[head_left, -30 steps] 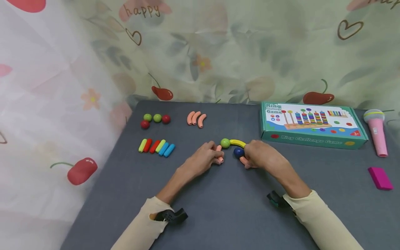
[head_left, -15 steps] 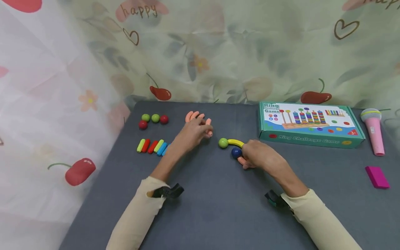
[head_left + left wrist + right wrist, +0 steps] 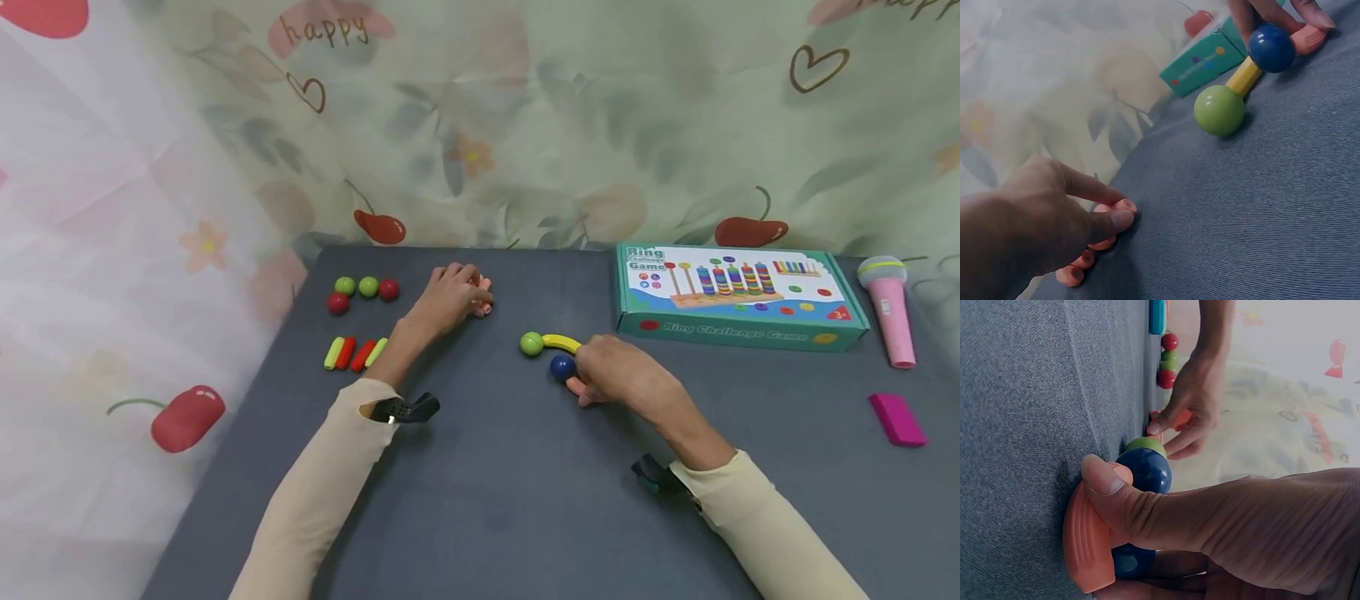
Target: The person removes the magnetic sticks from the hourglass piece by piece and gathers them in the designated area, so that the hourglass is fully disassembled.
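At the back of the table my left hand (image 3: 442, 300) pinches a curved pink toy rod (image 3: 1126, 205) between thumb and forefinger. That rod lies at the right end of a row of similar pink rods (image 3: 1071, 275), mostly covered by the hand in the head view. Nearer the middle, my right hand (image 3: 626, 371) grips another curved pink rod (image 3: 1088, 540), thumb pressed on it. A blue ball (image 3: 562, 367) touches this rod, and a second blue ball (image 3: 1132, 560) shows beneath the thumb. A yellow curved rod (image 3: 561, 342) runs from the right fingers to a green ball (image 3: 532, 343).
Red and green balls (image 3: 388, 289) sit at the back left. In front of them lie short straight rods (image 3: 346, 353), partly behind the left forearm. A game box (image 3: 738, 296), a pink microphone (image 3: 891, 317) and a magenta block (image 3: 897, 420) are on the right.
My left hand has carried a pink rod from beside the green ball back and left to the row of pink rods. My right hand has kept its hold in the same place.
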`<state>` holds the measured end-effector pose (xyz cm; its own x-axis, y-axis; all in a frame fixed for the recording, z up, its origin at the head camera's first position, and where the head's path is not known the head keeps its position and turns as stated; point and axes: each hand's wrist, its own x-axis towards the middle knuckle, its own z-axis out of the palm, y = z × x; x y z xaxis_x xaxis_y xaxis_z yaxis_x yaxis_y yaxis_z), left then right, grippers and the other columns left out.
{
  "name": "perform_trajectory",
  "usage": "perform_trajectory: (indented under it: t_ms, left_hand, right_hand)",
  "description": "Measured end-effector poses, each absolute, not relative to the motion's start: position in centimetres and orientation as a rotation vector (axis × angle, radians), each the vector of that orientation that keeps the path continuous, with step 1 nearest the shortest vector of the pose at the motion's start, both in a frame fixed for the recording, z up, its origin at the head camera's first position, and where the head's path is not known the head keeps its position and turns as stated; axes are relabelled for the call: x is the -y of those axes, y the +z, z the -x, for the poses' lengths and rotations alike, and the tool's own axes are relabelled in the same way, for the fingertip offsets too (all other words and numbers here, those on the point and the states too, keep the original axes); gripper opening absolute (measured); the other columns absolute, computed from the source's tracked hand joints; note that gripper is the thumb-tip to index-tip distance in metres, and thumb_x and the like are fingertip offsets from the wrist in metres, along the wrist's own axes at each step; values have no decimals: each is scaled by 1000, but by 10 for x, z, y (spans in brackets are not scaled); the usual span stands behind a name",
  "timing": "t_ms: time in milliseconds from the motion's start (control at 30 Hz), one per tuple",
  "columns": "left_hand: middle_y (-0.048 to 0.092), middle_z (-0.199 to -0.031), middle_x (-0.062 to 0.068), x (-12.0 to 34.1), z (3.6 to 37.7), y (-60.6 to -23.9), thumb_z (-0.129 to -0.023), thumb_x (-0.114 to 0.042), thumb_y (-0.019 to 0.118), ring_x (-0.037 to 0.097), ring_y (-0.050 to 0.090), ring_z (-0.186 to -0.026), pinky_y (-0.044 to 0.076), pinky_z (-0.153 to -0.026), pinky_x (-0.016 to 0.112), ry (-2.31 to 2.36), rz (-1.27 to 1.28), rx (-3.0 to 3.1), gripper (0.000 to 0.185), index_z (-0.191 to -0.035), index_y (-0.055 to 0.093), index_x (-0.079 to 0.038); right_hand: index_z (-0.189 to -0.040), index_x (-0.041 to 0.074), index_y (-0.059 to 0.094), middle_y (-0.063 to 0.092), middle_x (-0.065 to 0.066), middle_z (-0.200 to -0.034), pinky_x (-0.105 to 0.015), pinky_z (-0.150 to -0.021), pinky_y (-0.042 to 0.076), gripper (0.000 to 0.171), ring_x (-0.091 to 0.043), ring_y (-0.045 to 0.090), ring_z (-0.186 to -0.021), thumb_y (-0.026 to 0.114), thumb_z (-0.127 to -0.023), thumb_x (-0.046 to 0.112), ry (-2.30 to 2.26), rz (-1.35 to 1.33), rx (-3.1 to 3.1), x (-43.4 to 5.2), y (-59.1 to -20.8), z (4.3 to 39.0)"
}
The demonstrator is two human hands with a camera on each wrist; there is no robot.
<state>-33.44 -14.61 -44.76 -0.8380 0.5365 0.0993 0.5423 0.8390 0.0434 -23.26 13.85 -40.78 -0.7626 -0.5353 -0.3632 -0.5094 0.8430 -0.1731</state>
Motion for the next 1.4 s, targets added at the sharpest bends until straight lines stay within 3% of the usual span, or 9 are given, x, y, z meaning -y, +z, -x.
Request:
perform_trajectory:
  t_ms: [233, 367, 533, 833, 1100, 1400]
  left_hand:
    - [63, -133, 15, 124, 303, -441, -99, -22, 72, 34, 57, -126, 45, -110, 53, -347, 890, 2843, 34, -133, 73, -17]
    - [65, -130, 13, 100, 278, -444, -102, -23, 68, 29, 63, -119, 52, -102, 47, -571, 1016, 2850, 37, -138, 69, -13]
    - [63, -136, 9, 80, 262, -458, -106, -29, 62, 26, 63, -122, 53, -102, 48, -636, 999, 2940, 45, -150, 58, -19]
    - [68, -132, 8, 65, 254, -471, -105, -25, 63, 25, 65, -119, 53, -103, 39, -532, 941, 2886, 37, -141, 64, -14]
    - [64, -118, 7, 66, 249, -468, -106, -23, 62, 21, 62, -99, 55, -89, 35, -449, 894, 2893, 32, -136, 68, -16]
    - [70, -126, 9, 105, 254, -444, -102, -23, 69, 27, 64, -113, 53, -99, 50, -509, 719, 2893, 35, -135, 69, -13]
  right_hand:
    - [-69, 12, 67, 46, 3, -65, -24, -60, 35, 31, -13, 47, -62, 83, -91, 27, -103, 825, -2587, -146, -407, 235]
    - [-71, 14, 68, 54, 0, -73, -27, -65, 37, 29, -16, 49, -70, 83, -90, 29, -94, 862, -2578, -152, -404, 237]
    - [-83, 17, 73, 61, -4, -91, -29, -70, 43, 18, -17, 52, -80, 84, -90, 29, -132, 882, -2533, -160, -401, 240]
    - [-94, 16, 77, 65, -7, -104, -34, -80, 51, 8, -17, 55, -86, 78, -95, 24, -268, 934, -2509, -166, -404, 244]
    - [-93, 16, 79, 66, -7, -105, -36, -81, 52, 11, -18, 56, -87, 75, -98, 25, -295, 893, -2522, -164, -404, 244]
    - [-100, 13, 79, 67, -9, -111, -41, -89, 54, 11, -21, 57, -95, 78, -95, 24, -291, 853, -2517, -158, -403, 242]
